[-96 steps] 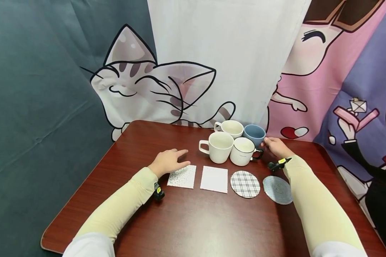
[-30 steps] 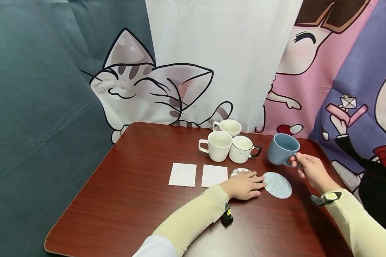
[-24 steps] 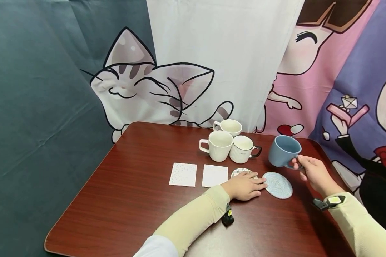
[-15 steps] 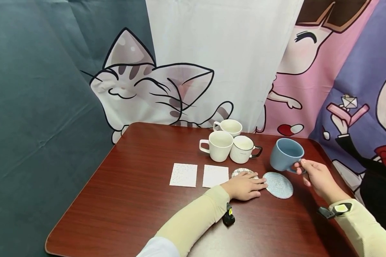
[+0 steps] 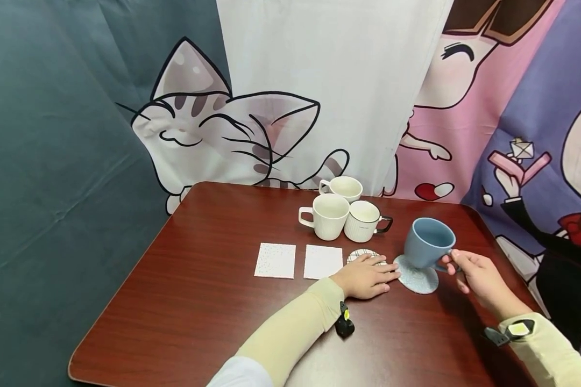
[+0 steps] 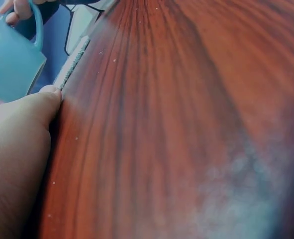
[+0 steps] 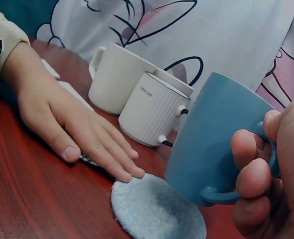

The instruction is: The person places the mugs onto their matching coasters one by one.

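Observation:
My right hand [image 5: 479,274] grips the handle of a blue mug [image 5: 423,244], fingers curled through it. In the right wrist view the mug [image 7: 214,139] hangs tilted close over the far part of a round light-blue coaster [image 7: 156,209], its shadow falling on the fabric. My left hand [image 5: 365,277] lies flat with straight fingers across the round plaid coaster [image 5: 363,254], covering much of it. Its fingertips reach the left edge of the blue coaster [image 5: 418,282]. The left wrist view shows the thumb [image 6: 42,102] at the coaster's edge.
Three white mugs stand together behind the coasters: a ribbed one [image 5: 328,217], one with a black handle [image 5: 362,221] and one at the back [image 5: 346,188]. A speckled square coaster [image 5: 275,260] and a plain white one [image 5: 322,262] lie left on the brown table [image 5: 184,301].
The blue mug has left the group of mugs, moved right and forward, and come down over the blue coaster. My left hand went from the speckled coaster to the plaid one, then stayed.

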`<state>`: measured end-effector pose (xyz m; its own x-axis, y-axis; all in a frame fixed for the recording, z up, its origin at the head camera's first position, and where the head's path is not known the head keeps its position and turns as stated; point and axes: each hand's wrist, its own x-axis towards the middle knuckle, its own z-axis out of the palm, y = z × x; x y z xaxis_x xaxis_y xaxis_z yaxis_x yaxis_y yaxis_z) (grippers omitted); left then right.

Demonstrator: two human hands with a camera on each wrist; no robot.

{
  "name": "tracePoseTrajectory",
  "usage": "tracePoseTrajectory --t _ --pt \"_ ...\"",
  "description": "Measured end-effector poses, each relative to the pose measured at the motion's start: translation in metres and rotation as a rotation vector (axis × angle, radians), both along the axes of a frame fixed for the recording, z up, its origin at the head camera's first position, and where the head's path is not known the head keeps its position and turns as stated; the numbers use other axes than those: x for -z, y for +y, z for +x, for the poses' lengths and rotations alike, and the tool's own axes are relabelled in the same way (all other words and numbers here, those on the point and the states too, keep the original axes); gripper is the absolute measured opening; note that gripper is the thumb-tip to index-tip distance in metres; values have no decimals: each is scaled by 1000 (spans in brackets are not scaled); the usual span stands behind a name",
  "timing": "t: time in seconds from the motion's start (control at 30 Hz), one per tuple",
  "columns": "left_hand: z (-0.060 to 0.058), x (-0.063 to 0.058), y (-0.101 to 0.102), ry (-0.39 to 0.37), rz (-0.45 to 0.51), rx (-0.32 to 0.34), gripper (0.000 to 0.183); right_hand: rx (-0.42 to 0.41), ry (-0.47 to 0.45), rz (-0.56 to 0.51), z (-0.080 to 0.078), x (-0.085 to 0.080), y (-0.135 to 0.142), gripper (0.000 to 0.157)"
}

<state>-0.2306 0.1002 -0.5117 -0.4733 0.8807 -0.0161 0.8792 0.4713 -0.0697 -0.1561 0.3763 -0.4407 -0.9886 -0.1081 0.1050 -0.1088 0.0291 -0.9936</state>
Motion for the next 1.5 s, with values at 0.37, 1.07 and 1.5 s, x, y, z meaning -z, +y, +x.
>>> tracePoseTrajectory --t 0.37,1.07,1.5 --pt "-3 0 -2 14 3 -2 52 -34 -18 -34 11 9 -2 31" --pt "1 -1 4 10 5 -31 51 -35 -32 -49 20 22 1 32" --pt "1 3 3 17 19 -22 51 66 -77 571 16 1 7 32"
